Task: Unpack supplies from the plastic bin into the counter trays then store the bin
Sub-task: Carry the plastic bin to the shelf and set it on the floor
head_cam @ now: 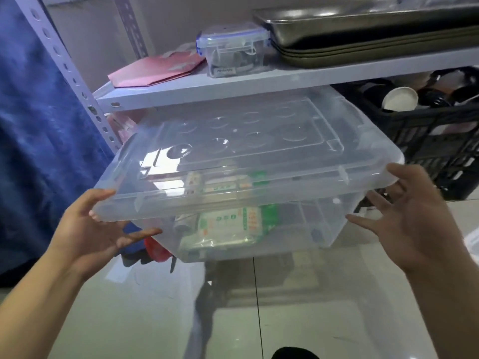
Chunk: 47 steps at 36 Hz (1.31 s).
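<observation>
Clear plastic bin (246, 177), lid (233, 141) on, sits half out of the rack's lower level, under the grey shelf (233, 86) and above the tiled floor (285, 307). Green-and-white packets (230, 224) show through its front wall, so nothing looks unpacked yet.

Left hand (96, 229) at the bin's front-left corner: thumb on the lid rim, fingers spread under the lip. Grip is apart, touching but not clamped. Right hand (414, 218) at the front-right corner, fingers spread wide, grip apart, just beside the wall; contact there is hard to tell.

Step in hand, as I judge it: taking hold of the bin to pull it off the rack.

Doing it well:
- Hook fingers under the lip on both sides, thumbs on top of the lid, before taking weight.
- Draw straight out and level; the lid may not be latched.
- Mind the shelf edge above and the black crate (427, 146) just to the right.
- No desk or trays in view, so expect a carry.
</observation>
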Each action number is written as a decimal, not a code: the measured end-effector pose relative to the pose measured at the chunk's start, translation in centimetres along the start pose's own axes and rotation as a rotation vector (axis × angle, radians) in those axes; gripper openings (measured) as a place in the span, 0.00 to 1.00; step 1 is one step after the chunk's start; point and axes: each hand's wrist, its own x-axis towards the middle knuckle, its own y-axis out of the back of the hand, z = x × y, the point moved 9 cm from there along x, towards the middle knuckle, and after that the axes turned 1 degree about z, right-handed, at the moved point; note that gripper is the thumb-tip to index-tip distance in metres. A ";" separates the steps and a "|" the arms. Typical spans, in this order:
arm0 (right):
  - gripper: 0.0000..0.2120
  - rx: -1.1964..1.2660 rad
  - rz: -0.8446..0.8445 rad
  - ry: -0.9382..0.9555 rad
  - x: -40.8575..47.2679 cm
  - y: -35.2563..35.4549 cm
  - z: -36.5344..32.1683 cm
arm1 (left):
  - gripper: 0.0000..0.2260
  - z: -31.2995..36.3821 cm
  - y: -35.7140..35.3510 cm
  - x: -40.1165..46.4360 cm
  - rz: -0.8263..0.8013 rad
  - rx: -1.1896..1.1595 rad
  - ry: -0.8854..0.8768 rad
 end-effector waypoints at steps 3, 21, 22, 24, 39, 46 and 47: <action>0.11 -0.010 0.051 -0.037 1.9 0.1 2.7 | 0.13 -2.6 -0.9 1.1 0.018 -0.034 0.089; 0.29 -1.565 0.010 1.078 -1.6 -6.0 5.8 | 0.44 1.3 -1.8 0.5 0.431 1.363 -0.930; 0.30 -1.614 0.013 1.067 -1.2 -6.3 6.1 | 0.41 0.7 -3.2 0.4 0.378 1.481 -0.997; 0.31 -1.670 0.034 1.065 -0.5 -6.8 6.6 | 0.37 -1.5 -6.1 0.3 0.282 1.667 -1.085; 0.24 -1.706 0.018 0.731 11.8 -11.5 4.6 | 0.27 1.5 -13.9 10.3 0.388 1.758 -0.977; 0.24 -1.731 -0.112 0.618 16.3 -12.8 4.8 | 0.38 1.5 -14.1 14.7 0.278 1.925 -0.856; 0.25 -1.743 -0.120 0.616 16.6 -12.8 5.0 | 0.41 1.3 -14.1 15.0 0.288 1.940 -0.838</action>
